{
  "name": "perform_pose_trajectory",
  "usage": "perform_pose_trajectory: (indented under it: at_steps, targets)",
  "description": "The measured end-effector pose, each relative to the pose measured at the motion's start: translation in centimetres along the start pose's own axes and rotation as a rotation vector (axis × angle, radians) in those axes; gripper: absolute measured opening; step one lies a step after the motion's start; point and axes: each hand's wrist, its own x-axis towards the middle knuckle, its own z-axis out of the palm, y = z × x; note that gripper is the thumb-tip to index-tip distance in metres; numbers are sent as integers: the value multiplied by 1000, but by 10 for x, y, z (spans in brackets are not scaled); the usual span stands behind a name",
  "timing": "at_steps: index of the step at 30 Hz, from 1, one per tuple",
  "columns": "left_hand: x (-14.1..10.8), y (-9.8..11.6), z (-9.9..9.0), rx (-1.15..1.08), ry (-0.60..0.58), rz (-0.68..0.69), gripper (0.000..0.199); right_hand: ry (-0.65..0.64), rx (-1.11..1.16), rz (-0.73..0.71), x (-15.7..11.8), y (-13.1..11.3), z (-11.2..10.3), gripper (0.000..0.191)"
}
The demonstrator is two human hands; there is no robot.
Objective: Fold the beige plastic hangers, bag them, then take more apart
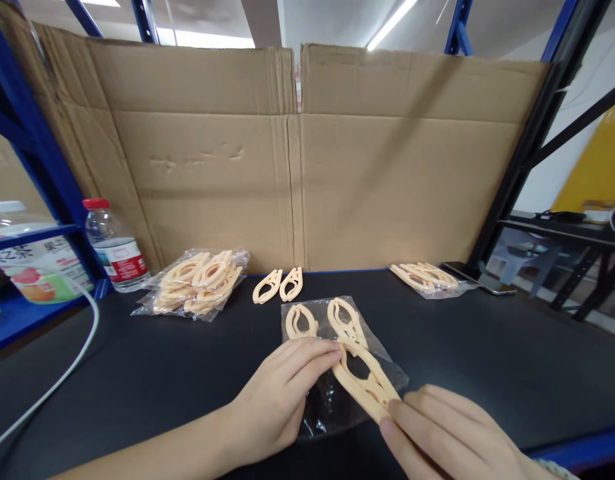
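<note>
A beige plastic clip (357,390), shaped like a large clothes peg with an oval opening, slants between my hands. My right hand (447,430) pinches its lower end between thumb and fingers. At the upper end, the closed fingertips of my left hand (282,393) grip the tip. Beneath them a clear plastic bag (332,407) lies flat on the black table. Two similar clips, a left one (301,321) and a right one (348,320), lie at the bag's far end; my left hand partly covers the left one.
Two loose clips (278,285) lie farther back. A full bag of clips (197,283) is at left, near a red-capped bottle (116,247) and a white cable (82,353). Another bagged stack (427,277) and a phone (480,279) are at right. Cardboard (212,180) walls the back.
</note>
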Motion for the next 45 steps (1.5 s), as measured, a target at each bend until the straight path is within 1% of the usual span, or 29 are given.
perform_pose_trajectory:
  at_steps: [3, 6, 9, 12, 17, 19, 21, 23, 24, 26, 28, 29, 30, 31, 33, 34, 36, 37, 39, 41, 43, 45]
  targets:
    - [0, 0, -1, 19, -7, -8, 61, 40, -26, -99, 1, 5, 11, 32]
    - [-1, 2, -3, 47, -6, -11, 60, 2, -42, -125, 2, 7, 26, 23]
    - [0, 3, -3, 55, -1, -6, 58, -61, -44, -94, 5, 7, 39, 20]
    - [1, 4, -3, 57, 7, 4, 56, -114, -62, -42, 7, 7, 49, 22]
    - [2, 3, -3, 41, 2, 14, 57, -183, -199, 14, 10, 14, 66, 21]
    - [2, 3, -3, 29, 7, 22, 58, -220, -226, 7, 12, 18, 71, 17]
    - [2, 3, -3, 15, 5, 21, 58, -235, -227, -2, 16, 20, 69, 13]
    - [3, 3, -3, 2, -3, 10, 58, -234, -164, -27, 21, 22, 59, 11]
    - [3, 3, -3, -8, -11, 6, 58, -217, -88, -34, 24, 23, 52, 11]
    - [4, 4, -3, -37, -31, 4, 56, -141, 162, -19, 33, 28, 37, 13]
    - [6, 4, -3, -63, -46, 4, 54, -12, 416, 95, 43, 42, 30, 16]
    - [6, 4, -3, -70, -52, 1, 54, 43, 468, 153, 48, 52, 32, 19]
    - [6, 4, -4, -71, -55, 1, 53, 76, 471, 195, 53, 64, 39, 20]
    - [6, 4, -4, -67, -57, 2, 53, 74, 449, 233, 58, 77, 50, 20]
    - [6, 4, -3, -57, -65, 2, 51, -41, 451, 245, 68, 104, 81, 15]
    - [5, 4, -3, -51, -68, 1, 50, -107, 446, 233, 73, 115, 100, 17]
    - [4, 4, -3, -39, -68, -5, 46, -286, 398, 161, 82, 132, 138, 31]
    - [3, 4, -3, -33, -65, -5, 44, -379, 355, 113, 86, 136, 155, 41]
    - [3, 4, -3, -24, -50, 1, 40, -442, 335, 77, 96, 140, 187, 54]
    - [3, 4, -3, -22, -35, 15, 37, -488, 314, 43, 104, 138, 210, 62]
    - [4, 3, -3, -27, -28, 27, 36, -529, 289, 17, 112, 136, 226, 67]
    - [4, 3, -3, -31, -30, 34, 35, -568, 262, 4, 118, 136, 234, 67]
